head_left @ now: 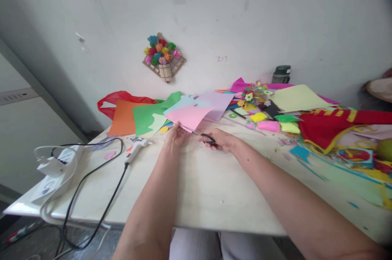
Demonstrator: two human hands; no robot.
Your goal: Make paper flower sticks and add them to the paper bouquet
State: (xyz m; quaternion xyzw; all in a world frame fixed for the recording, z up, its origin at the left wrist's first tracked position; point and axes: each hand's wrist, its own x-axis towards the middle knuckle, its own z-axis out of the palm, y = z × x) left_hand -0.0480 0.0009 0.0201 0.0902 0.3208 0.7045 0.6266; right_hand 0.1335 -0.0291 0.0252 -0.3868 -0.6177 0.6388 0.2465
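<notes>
My left hand (177, 134) pinches the near edge of a pink sheet (191, 116), which it holds up over the table. In my right hand (222, 141) is a pair of scissors (209, 139) with black handles. Their blades point left and meet the lower edge of the pink sheet close to my left fingers; how far they are open I cannot tell. Behind the pink sheet lie a lilac sheet (218, 103), a green sheet (143, 119) and an orange sheet (121, 118).
A white glue gun (136, 148) with a black cord lies left, near a power strip (67, 156). Right are a paper flower bunch (254, 96), yellow, pink and green packets (268, 126), red cloth (329, 127) and paper scraps. A dark bottle (281, 74) stands by the wall.
</notes>
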